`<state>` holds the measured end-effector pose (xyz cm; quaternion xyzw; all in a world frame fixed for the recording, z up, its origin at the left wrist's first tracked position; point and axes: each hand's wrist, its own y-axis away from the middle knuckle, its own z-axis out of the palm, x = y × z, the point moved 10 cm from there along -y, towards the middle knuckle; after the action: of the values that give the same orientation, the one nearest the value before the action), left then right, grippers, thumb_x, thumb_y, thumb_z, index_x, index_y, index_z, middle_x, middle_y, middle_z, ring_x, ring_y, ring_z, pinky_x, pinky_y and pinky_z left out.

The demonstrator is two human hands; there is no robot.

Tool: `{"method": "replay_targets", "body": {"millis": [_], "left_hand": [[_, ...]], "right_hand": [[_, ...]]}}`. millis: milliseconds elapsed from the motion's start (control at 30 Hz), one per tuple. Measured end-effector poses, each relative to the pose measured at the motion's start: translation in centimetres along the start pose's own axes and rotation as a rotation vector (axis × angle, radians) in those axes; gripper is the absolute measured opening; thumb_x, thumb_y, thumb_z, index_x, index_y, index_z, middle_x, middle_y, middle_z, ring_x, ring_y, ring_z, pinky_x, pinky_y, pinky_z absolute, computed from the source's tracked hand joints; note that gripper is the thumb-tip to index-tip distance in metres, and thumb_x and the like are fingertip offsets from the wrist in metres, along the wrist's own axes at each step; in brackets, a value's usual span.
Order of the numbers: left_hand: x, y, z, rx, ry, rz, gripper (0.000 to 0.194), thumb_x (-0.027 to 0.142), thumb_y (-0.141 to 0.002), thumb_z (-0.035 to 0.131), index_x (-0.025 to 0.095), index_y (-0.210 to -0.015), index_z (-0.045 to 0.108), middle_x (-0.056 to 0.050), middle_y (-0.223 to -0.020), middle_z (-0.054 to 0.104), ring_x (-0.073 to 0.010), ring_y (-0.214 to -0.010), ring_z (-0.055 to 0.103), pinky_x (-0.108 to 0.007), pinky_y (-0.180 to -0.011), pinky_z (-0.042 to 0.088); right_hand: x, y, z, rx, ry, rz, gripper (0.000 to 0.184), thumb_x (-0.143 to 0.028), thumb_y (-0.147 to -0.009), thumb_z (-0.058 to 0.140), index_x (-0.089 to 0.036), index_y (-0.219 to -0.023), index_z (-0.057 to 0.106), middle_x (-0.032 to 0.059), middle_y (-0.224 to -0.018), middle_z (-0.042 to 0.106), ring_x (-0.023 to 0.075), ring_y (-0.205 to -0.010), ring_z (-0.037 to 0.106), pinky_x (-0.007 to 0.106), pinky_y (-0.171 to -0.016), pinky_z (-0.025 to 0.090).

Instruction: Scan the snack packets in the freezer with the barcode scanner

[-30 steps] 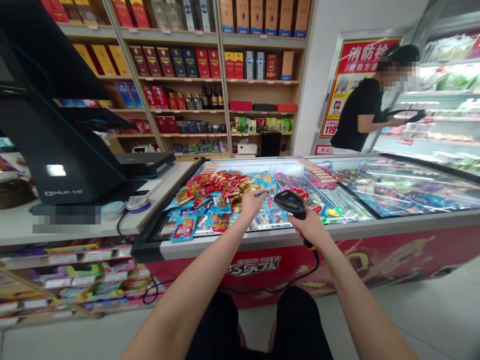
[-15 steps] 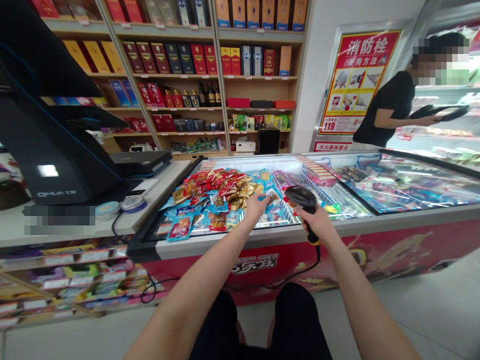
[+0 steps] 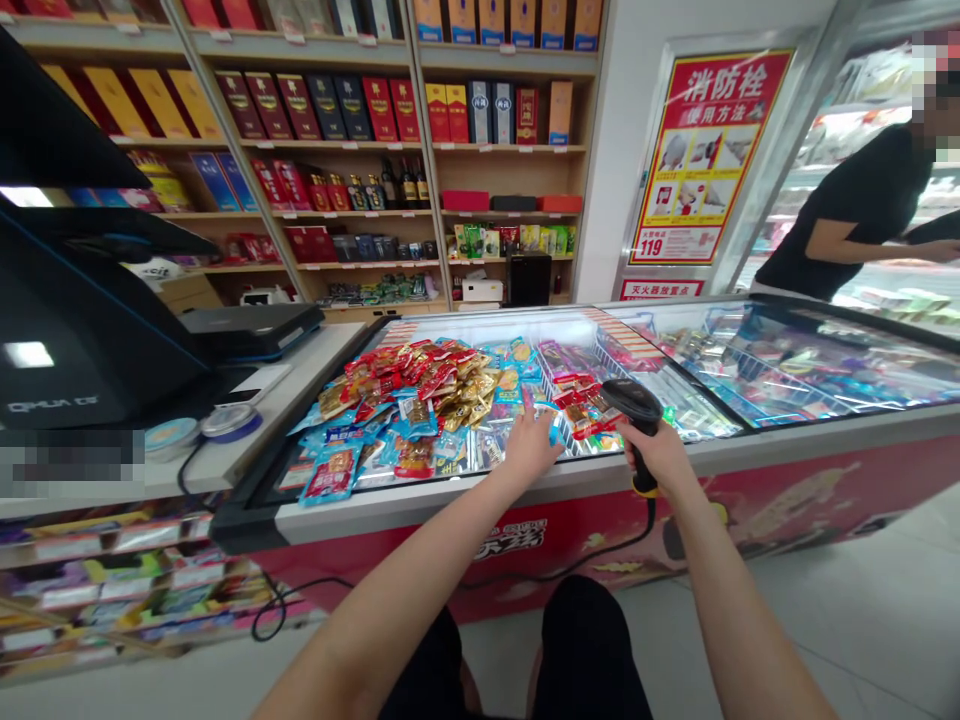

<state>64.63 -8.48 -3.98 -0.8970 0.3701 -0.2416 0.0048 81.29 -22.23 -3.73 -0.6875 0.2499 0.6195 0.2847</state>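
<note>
My right hand (image 3: pixel 654 456) is wrapped round the handle of a black barcode scanner (image 3: pixel 631 402), whose head points left over the freezer's glass top. Close to the scanner lie red snack packets (image 3: pixel 586 402); they look as if they touch my right fingertips, though the scanner partly covers them. My left hand (image 3: pixel 531 446) is low over the glass, with a small blue snack packet (image 3: pixel 556 433) between thumb and fingers, mostly hidden by the hand. Left of it spreads a heap of red, gold and blue snack packets (image 3: pixel 420 385).
The chest freezer (image 3: pixel 450 490) spans the front, with wire baskets under its glass. At left stand a counter with a checkout terminal (image 3: pixel 97 350) and round tubs (image 3: pixel 231 422). The scanner's cable (image 3: pixel 600 545) hangs down the freezer front. A person (image 3: pixel 855 215) stands at far right.
My left hand has come nearer and lower with the packet, and the scanner has shifted slightly right. More red packets show beside it. My view has turned a little; the person has moved right.
</note>
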Motion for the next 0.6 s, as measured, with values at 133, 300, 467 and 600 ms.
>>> {"method": "replay_targets", "body": {"millis": [133, 300, 467, 600], "left_hand": [[1.1, -1.3, 1.3, -0.008, -0.025, 0.021, 0.055, 0.034, -0.089, 0.072, 0.016, -0.14, 0.061, -0.021, -0.148, 0.055, -0.035, -0.139, 0.05, -0.042, -0.116, 0.038], [3.3, -3.8, 2.6, 0.016, -0.038, 0.033, 0.047, 0.037, -0.092, 0.07, 0.017, -0.134, 0.063, -0.017, -0.145, 0.059, -0.0315, -0.135, 0.054, -0.039, -0.114, 0.041], [4.3, -4.1, 2.5, 0.056, -0.033, 0.07, 0.065, 0.043, -0.092, 0.07, 0.019, -0.149, 0.051, -0.017, -0.152, 0.055, -0.0331, -0.135, 0.055, -0.043, -0.113, 0.042], [1.6, -3.1, -0.7, 0.134, -0.09, 0.061, 0.069, 0.036, -0.09, 0.072, 0.019, -0.152, 0.048, -0.017, -0.157, 0.049, -0.0345, -0.142, 0.049, -0.047, -0.118, 0.037]], "right_hand": [[1.4, -0.5, -1.3, 0.066, -0.047, 0.05, 0.033, -0.043, -0.062, 0.078, -0.02, -0.071, 0.055, -0.0039, -0.044, 0.051, 0.0115, -0.037, 0.045, 0.025, -0.038, 0.04], [2.0, -1.0, -1.6, 0.104, -0.08, 0.059, 0.037, -0.045, -0.058, 0.079, -0.02, -0.072, 0.056, -0.0043, -0.045, 0.052, 0.0111, -0.036, 0.044, 0.024, -0.036, 0.039], [2.5, -1.3, -1.2, 0.088, -0.055, 0.071, 0.035, -0.044, -0.059, 0.08, -0.02, -0.069, 0.056, -0.0039, -0.044, 0.052, 0.0114, -0.035, 0.046, 0.025, -0.036, 0.04], [2.8, -1.1, -0.5, 0.061, -0.035, 0.076, 0.034, -0.043, -0.062, 0.081, -0.019, -0.075, 0.06, -0.004, -0.046, 0.053, 0.0125, -0.037, 0.048, 0.025, -0.036, 0.041]]}}
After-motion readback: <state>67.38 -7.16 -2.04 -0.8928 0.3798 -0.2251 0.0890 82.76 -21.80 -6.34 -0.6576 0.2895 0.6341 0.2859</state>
